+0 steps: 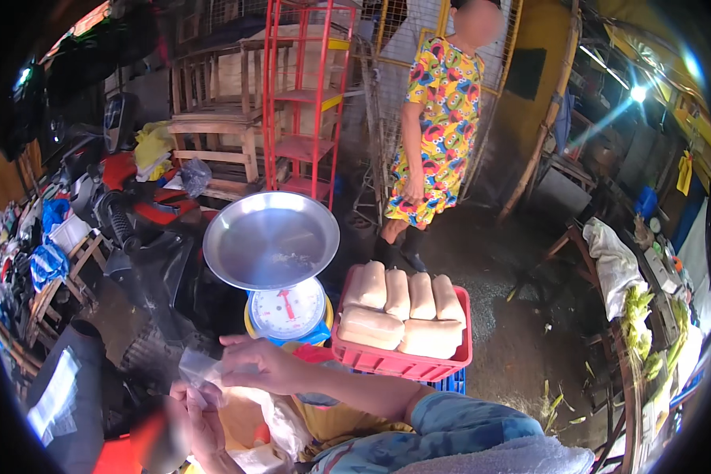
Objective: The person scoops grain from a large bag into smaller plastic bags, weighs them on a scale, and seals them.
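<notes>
My left hand (200, 415) is raised low in the view, its fingers closed on the lower edge of a clear plastic bag (197, 368). Across from it, my right hand (260, 364) is at the bag's upper right side, fingers bent; whether it grips the bag is hard to tell. Beneath both hands lies an open white sack (281, 415) with pale tan contents and an orange-handled thing (262, 434) in it. Beyond the hands stands a dial scale (287, 311) with a round metal pan (271, 240). A red plastic crate (391, 362) right of the scale holds several filled, pale clear bags (370, 326).
A person (444, 130) in a patterned yellow outfit stands behind the crate. A motorcycle (154, 207) is at the left, a red metal rack (299, 148) at the back. Clear plastic bags (59, 394) lie lower left. A wooden table (628, 367) with green produce stands right.
</notes>
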Motion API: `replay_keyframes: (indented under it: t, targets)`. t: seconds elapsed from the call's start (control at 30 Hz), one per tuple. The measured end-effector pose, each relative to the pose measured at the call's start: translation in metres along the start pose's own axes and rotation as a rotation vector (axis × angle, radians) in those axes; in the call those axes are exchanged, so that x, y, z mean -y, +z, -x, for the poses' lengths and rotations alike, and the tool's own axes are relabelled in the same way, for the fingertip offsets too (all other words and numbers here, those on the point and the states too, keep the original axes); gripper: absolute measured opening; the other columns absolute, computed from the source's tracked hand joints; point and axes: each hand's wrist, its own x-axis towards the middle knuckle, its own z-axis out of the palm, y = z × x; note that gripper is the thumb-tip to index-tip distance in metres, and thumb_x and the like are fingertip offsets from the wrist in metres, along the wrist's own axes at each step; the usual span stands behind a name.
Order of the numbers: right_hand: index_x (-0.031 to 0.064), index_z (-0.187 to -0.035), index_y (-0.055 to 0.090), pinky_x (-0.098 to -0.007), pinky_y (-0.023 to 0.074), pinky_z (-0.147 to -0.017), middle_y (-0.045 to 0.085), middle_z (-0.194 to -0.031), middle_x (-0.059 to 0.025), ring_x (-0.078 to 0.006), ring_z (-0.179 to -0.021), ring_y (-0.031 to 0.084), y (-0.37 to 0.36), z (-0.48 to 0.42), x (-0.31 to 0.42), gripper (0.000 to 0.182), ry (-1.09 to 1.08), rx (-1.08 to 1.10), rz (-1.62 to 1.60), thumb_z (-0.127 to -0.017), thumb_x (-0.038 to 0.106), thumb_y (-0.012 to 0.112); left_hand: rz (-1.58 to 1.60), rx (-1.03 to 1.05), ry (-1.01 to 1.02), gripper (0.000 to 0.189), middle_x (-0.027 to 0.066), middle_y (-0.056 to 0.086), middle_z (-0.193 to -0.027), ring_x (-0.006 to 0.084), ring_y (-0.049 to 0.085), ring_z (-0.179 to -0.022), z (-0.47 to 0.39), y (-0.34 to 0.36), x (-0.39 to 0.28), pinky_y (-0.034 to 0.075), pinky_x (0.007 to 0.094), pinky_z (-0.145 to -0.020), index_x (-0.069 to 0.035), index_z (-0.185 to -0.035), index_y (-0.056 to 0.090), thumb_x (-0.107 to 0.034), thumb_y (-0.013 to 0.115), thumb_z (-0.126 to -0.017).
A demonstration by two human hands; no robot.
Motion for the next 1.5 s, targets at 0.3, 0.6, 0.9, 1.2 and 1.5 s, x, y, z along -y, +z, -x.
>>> replay_keyframes:
  t: [0.3,0.6,0.9,1.2,1.5]
  targets:
    - [0.0035,-0.089,0.059,-0.0365,0.0398,-0.052,0.057,-0.068,-0.0166,-0.0319,-0.059,0.056,-0.002,0.027,0.015,0.016,0.129,0.046,0.174,-0.084,0.019,0.058,-0.54,-0.082,-0.017,0.014,0.0032,0.058,-0.071,0.0083,0.055,-0.067,0.019,0.005,-0.006,0.042,0.0195,-0.064,0.001,-0.081,0.057,-0.012,0.061,-0.085]
    - [0.0018,-0.085,0.056,-0.0323,0.0385,-0.05,0.055,-0.062,-0.0133,-0.0244,-0.052,0.051,-0.015,0.043,0.022,0.018,0.218,-0.057,0.065,-0.087,0.019,0.057,-0.647,-0.229,0.102,0.023,-0.0042,0.044,-0.058,0.0024,0.035,-0.052,0.018,-0.006,0.036,0.027,0.0188,-0.049,-0.002,-0.07,0.049,-0.014,0.055,-0.089]
    - [0.0024,-0.078,0.056,-0.0275,0.0322,-0.044,0.043,-0.051,-0.0082,-0.0117,-0.042,0.042,-0.024,0.055,0.015,0.018,0.169,-0.171,0.047,-0.086,0.018,0.059,-0.657,-0.126,0.005,0.024,-0.0052,0.043,-0.059,0.0016,0.035,-0.051,0.027,0.001,0.036,0.028,0.0188,-0.048,-0.003,-0.071,0.049,-0.016,0.053,-0.09]
    - [0.0048,-0.082,0.06,-0.0318,0.0362,-0.05,0.051,-0.059,-0.0117,-0.0205,-0.052,0.05,-0.027,0.064,0.015,0.016,0.26,-0.074,0.159,-0.084,0.02,0.061,-0.631,-0.186,-0.111,0.021,-0.0031,0.052,-0.064,0.0042,0.045,-0.06,0.037,-0.002,0.041,0.036,0.0186,-0.059,-0.002,-0.079,0.055,-0.019,0.053,-0.091]
    - [0.0046,-0.083,0.059,-0.0301,0.0371,-0.051,0.051,-0.061,-0.01,-0.021,-0.054,0.049,-0.023,0.066,0.008,0.018,0.255,-0.079,0.209,-0.083,0.022,0.063,-0.518,-0.105,-0.123,0.008,0.0008,0.06,-0.07,0.0066,0.051,-0.062,0.038,-0.012,0.041,0.041,0.02,-0.06,0.0,-0.085,0.061,-0.009,0.06,-0.084]
